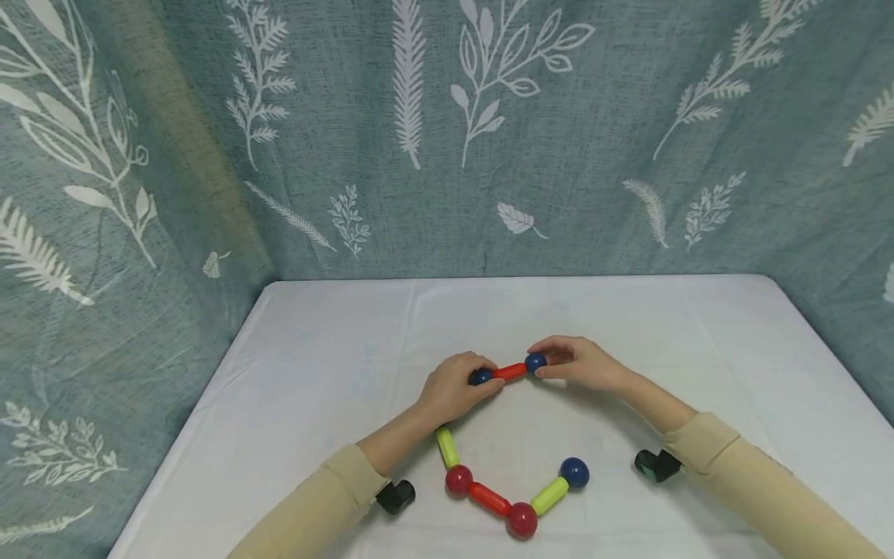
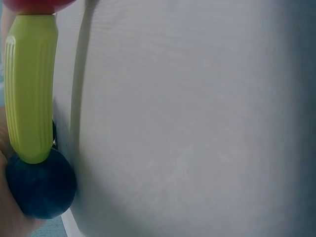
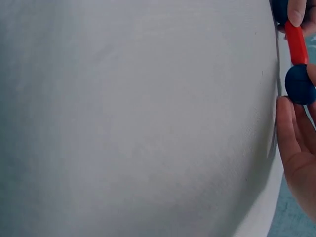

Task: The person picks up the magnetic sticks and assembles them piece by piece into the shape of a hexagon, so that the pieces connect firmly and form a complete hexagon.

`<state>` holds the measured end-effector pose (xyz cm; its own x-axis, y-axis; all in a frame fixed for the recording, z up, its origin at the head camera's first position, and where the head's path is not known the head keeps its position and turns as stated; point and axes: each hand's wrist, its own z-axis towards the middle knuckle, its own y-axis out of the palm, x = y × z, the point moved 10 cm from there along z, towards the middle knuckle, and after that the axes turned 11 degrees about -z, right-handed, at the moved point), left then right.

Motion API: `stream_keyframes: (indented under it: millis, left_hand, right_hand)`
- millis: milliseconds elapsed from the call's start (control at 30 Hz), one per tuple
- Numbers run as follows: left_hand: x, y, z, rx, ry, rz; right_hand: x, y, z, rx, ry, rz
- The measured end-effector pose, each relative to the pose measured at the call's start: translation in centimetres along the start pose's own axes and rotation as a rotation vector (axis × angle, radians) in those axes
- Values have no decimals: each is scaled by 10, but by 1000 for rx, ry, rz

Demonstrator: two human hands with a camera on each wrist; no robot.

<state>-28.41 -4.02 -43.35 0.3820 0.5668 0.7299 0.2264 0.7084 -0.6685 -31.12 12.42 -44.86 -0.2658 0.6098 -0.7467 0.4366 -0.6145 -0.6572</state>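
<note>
At the far side of the table, my left hand (image 1: pixel 454 386) grips the blue ball (image 1: pixel 479 376) on the left end of a red magnetic rod (image 1: pixel 510 372), fingertips reaching onto the rod. My right hand (image 1: pixel 583 365) pinches a second blue ball (image 1: pixel 535 362) at its right end between thumb and fingers. A yellow-green rod (image 2: pixel 32 89) runs under my left wrist to another blue ball (image 2: pixel 42 185), hidden in the head view. Its near end meets a red ball (image 1: pixel 459 481). A red rod (image 1: pixel 489 499) links that to a larger-looking red ball (image 1: pixel 521 521).
From the nearest red ball, another yellow-green rod (image 1: pixel 549 496) leads to a blue ball (image 1: pixel 575 473) at the right. The pieces lie on a white-covered table (image 1: pixel 335 326). A patterned blue-green curtain (image 1: pixel 433 217) hangs behind it. Black wrist cameras show by both sleeves.
</note>
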Motion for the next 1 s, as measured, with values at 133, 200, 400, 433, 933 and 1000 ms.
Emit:
stream_keyframes:
  millis: [133,200,400,433,933,1000]
  left_hand:
    - [2,1,2,-5,2,31]
    - [4,1,4,-15,8,71]
    - [19,11,19,-110,12,159]
    - [22,15,23,-131,6,157]
    - [31,37,44,-214,38,51]
    - [30,37,44,-209,32,44]
  right_hand:
    - [1,0,-1,15,5,-4]
    - [1,0,-1,14,2,-1]
    - [-1,1,-3,13,-14,10]
    - [-2,0,-3,14,-13,17]
    - [24,-40,-49,61,39,-147]
    - [26,-53,-63,85,30,-226]
